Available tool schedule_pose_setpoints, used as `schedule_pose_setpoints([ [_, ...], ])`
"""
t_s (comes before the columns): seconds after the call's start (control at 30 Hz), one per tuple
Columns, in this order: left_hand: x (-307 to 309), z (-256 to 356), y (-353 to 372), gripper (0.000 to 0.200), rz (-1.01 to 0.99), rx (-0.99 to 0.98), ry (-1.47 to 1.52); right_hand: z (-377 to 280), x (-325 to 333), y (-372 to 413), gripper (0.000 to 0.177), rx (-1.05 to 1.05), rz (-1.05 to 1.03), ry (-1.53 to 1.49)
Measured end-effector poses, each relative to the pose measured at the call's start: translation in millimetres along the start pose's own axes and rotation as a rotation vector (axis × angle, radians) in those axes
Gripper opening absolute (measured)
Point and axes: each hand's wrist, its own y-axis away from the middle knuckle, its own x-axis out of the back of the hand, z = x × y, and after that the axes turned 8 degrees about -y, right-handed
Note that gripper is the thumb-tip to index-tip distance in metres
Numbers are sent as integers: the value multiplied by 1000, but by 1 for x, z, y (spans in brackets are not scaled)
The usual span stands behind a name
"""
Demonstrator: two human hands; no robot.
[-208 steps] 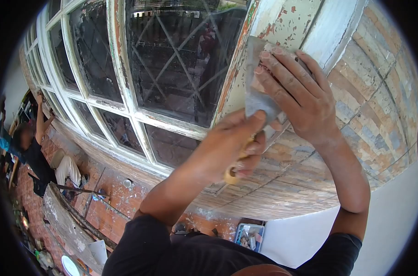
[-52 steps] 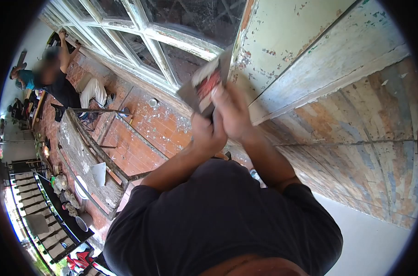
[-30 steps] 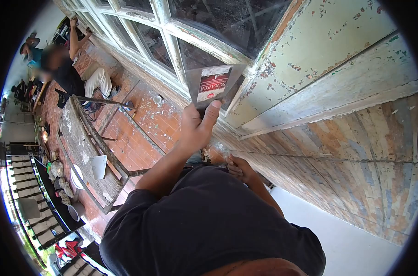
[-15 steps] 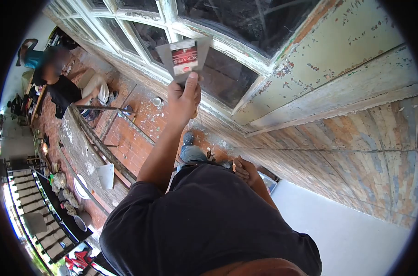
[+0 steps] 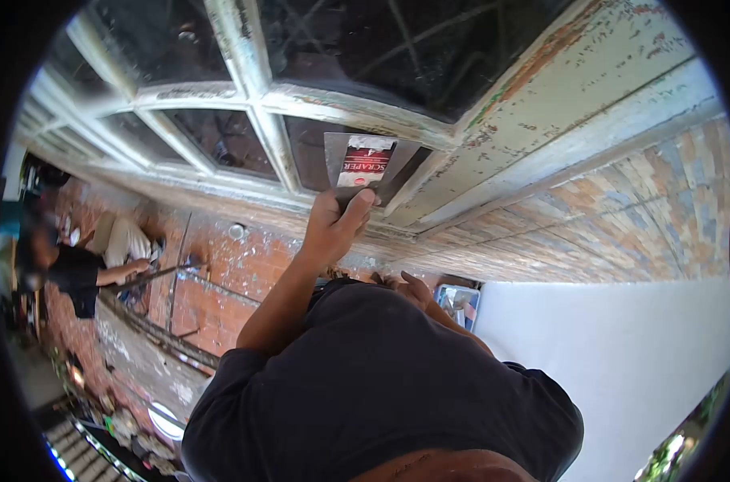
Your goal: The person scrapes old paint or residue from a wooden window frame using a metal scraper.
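Observation:
My left hand (image 5: 338,225) is wrapped round the handle of a paint scraper (image 5: 365,161), its thumb lying at the base of the blade. The wide metal blade bears a red and white label and points up, overlapping a lower pane of the window frame (image 5: 349,103) in this view. The frame has worn, flaking white paint. Down at my waist, my right hand (image 5: 415,291) is partly hidden by my dark shirt (image 5: 381,369). Its visible fingers are stretched out and apart, with nothing seen in them.
A seated person (image 5: 80,265) is on the left by a weathered plank (image 5: 140,345). Paint flakes litter the tiled floor (image 5: 212,301), where a small round container (image 5: 236,231) stands. Stone-patterned cladding (image 5: 590,217) runs below the window, and a white surface (image 5: 590,337) lies at right.
My left hand and the scraper now appear lower and further right, against the lower pane. My view has shifted and turned, and my right hand's fingers have loosened.

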Motion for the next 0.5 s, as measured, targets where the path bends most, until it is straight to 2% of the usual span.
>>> schedule_pose_setpoints([
  [0.03, 1, 5, 0, 36, 8, 23, 63, -7, 13, 4, 42, 154, 151, -22],
  [0.07, 3, 6, -1, 35, -25, -14, 0, -15, 31, 9, 53, 71, -19, -174],
  [0.1, 3, 7, -3, 35, -42, -8, 5, -11, 31, 12, 53, 86, -25, -184],
  [0.17, 0, 14, -9, 34, -55, -134, -99, -3, 20, 15, 49, 234, 155, -82],
  [0.2, -3, 18, -12, 34, -69, -135, -94, 2, 16, 14, 49, 247, 148, -86],
  [0.27, -10, 29, -20, 32, -33, -184, 16, 10, 6, 9, 42, 610, 531, 151],
  [0.3, -9, 34, -20, 32, -45, -193, 20, 18, -5, 13, 42, 623, 521, 151],
  [0.37, -6, 42, -20, 30, -264, -1, 89, 37, -40, 25, 32, 901, 751, 1017],
  [0.4, -9, 35, -23, 33, -339, -28, 190, 38, -57, 32, 25, 1009, 647, 1313],
  [0.43, -14, 29, -23, 33, -346, -34, 192, 31, -74, 36, 25, 1059, 546, 1402],
  [0.5, -24, 22, -22, 36, -425, 39, 111, 60, -142, 49, 28, 1197, 236, 1462],
])
